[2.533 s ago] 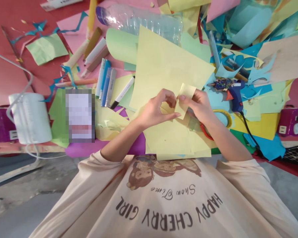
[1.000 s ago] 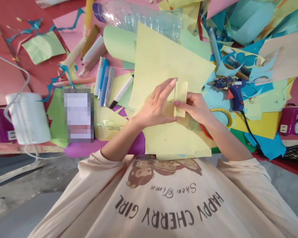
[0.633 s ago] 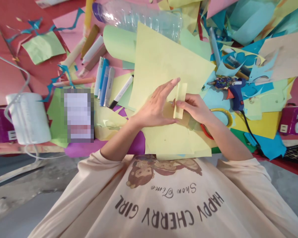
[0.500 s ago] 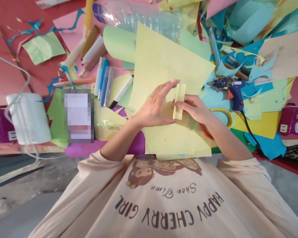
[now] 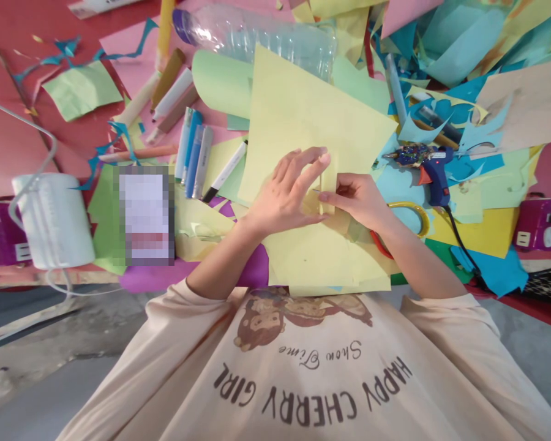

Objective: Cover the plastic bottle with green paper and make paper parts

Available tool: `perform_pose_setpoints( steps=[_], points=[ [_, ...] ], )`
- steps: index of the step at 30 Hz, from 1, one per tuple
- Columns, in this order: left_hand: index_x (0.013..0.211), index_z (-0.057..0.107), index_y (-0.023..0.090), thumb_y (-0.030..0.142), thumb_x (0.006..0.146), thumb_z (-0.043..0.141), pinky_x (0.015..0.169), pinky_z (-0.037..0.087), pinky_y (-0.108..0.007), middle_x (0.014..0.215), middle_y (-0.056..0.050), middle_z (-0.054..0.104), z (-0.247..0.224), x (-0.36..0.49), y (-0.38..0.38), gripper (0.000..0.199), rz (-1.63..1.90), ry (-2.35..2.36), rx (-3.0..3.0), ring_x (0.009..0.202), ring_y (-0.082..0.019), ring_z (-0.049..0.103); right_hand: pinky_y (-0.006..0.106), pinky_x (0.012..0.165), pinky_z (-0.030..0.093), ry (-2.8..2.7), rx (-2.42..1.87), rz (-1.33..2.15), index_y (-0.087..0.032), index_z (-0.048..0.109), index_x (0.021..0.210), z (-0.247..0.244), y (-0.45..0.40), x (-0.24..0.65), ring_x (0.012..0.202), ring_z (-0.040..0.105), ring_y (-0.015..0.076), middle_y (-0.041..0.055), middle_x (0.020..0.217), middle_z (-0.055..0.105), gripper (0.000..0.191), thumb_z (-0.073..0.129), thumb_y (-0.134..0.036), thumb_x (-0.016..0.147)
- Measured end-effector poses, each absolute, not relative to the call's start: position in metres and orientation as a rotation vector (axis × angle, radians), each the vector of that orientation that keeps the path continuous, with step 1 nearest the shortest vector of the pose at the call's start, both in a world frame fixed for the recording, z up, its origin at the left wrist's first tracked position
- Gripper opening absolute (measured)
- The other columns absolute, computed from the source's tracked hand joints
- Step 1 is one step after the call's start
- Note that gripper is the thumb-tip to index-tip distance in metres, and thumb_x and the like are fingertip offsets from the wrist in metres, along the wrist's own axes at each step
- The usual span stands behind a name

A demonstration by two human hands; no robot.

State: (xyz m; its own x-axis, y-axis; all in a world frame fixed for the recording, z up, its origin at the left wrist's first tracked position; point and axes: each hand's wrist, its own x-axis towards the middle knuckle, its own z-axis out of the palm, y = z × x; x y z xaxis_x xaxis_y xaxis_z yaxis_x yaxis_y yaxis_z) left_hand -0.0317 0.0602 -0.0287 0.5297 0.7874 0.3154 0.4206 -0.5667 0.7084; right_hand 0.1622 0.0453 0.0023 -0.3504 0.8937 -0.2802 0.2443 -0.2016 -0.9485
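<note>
A small folded strip of pale yellow paper [image 5: 329, 180] stands lengthwise between my hands, above the larger yellow sheets. My right hand [image 5: 359, 197] pinches its lower part between thumb and fingers. My left hand [image 5: 282, 193] is curved around its left side, fingers apart, the index fingertip near the far end and the thumb near the close end. Whether those tips touch the strip I cannot tell. Under and beyond the hands lies a large yellow sheet [image 5: 298, 104]. Scissors with a yellow and red handle [image 5: 421, 214] lie partly hidden by my right forearm.
A blue hot glue gun [image 5: 438, 174] lies right, its cord running toward the front edge. Several markers [image 5: 193, 156] and a phone [image 5: 147, 214] are on the left, beside a white roll [image 5: 52, 220]. A clear plastic bottle [image 5: 266, 37] lies behind, among coloured paper scraps.
The folded strip has shifted slightly left and turned more upright in view. My left fingers have curled a little, and my right thumb has slid left across the strip.
</note>
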Motion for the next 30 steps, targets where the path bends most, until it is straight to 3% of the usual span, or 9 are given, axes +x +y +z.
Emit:
perform_pose_setpoints(
  steps=[5, 10, 12, 14, 17, 22, 30],
  points=[
    [0.136, 0.042, 0.031, 0.067, 0.067, 0.070, 0.115, 0.030, -0.057, 0.144, -0.011, 0.048, -0.030, -0.030, 0.060, 0.082, 0.922, 0.935, 2.162, 0.136, -0.035, 0.044, 0.024, 0.050, 0.025, -1.523, -1.348, 1.607, -0.019, 0.045, 0.061, 0.001, 0.045, 0.162, 0.054, 0.034, 0.0074, -0.0062, 0.057, 0.032, 0.045, 0.073, -0.052, 0.073],
    [0.147, 0.018, 0.033, 0.067, 0.064, 0.072, 0.110, 0.038, -0.053, 0.150, -0.013, 0.037, -0.030, -0.029, 0.056, 0.105, 1.042, 0.778, 2.054, 0.136, -0.034, 0.044, 0.025, 0.051, 0.028, -1.559, -1.336, 1.597, -0.018, 0.049, 0.065, 0.004, 0.046, 0.163, 0.056, 0.037, 0.0081, -0.0045, 0.060, 0.039, 0.045, 0.068, -0.058, 0.076],
    [0.143, 0.030, 0.028, 0.062, 0.078, 0.062, 0.103, 0.047, -0.044, 0.139, -0.013, 0.050, -0.024, -0.029, 0.054, 0.080, 1.000, 0.829, 1.862, 0.122, -0.027, 0.057, 0.025, 0.052, 0.029, -1.576, -1.323, 1.607, -0.018, 0.050, 0.067, 0.005, 0.046, 0.163, 0.057, 0.038, 0.0085, -0.0040, 0.061, 0.040, 0.046, 0.064, -0.060, 0.078],
    [0.122, 0.054, 0.022, 0.051, 0.090, 0.050, 0.090, 0.053, -0.034, 0.112, -0.009, 0.065, -0.018, -0.028, 0.053, 0.043, 0.923, 0.942, 1.651, 0.098, -0.018, 0.066, 0.024, 0.053, 0.030, -1.617, -1.310, 1.610, -0.018, 0.051, 0.068, 0.005, 0.046, 0.163, 0.058, 0.039, 0.0089, -0.0039, 0.061, 0.041, 0.044, 0.062, -0.059, 0.081],
    [0.087, 0.064, 0.018, 0.037, 0.089, 0.054, 0.074, 0.052, -0.025, 0.082, -0.003, 0.068, -0.010, -0.023, 0.053, 0.021, 0.870, 1.044, 1.473, 0.077, -0.013, 0.065, 0.025, 0.053, 0.028, -1.723, -1.308, 1.561, -0.019, 0.050, 0.069, 0.004, 0.045, 0.163, 0.057, 0.036, 0.0087, -0.0043, 0.061, 0.039, 0.038, 0.059, -0.052, 0.085],
    [0.077, 0.064, 0.017, 0.028, 0.079, 0.062, 0.066, 0.050, -0.022, 0.072, 0.000, 0.066, -0.008, -0.020, 0.053, 0.011, 0.873, 1.099, 1.387, 0.067, -0.010, 0.061, 0.025, 0.054, 0.027, -1.915, -1.282, 1.406, -0.020, 0.043, 0.066, 0.005, 0.046, 0.162, 0.055, 0.034, 0.0084, -0.0048, 0.061, 0.037, 0.033, 0.055, -0.039, 0.090],
    [0.072, 0.061, 0.017, 0.025, 0.075, 0.062, 0.060, 0.048, -0.021, 0.066, 0.001, 0.061, -0.004, -0.020, 0.052, 0.009, 0.865, 1.119, 1.386, 0.062, -0.009, 0.058, 0.026, 0.055, 0.028, -2.012, -1.252, 1.315, -0.019, 0.042, 0.061, 0.004, 0.045, 0.162, 0.053, 0.036, 0.0081, -0.0047, 0.057, 0.040, 0.041, 0.053, -0.045, 0.092]
  ],
)
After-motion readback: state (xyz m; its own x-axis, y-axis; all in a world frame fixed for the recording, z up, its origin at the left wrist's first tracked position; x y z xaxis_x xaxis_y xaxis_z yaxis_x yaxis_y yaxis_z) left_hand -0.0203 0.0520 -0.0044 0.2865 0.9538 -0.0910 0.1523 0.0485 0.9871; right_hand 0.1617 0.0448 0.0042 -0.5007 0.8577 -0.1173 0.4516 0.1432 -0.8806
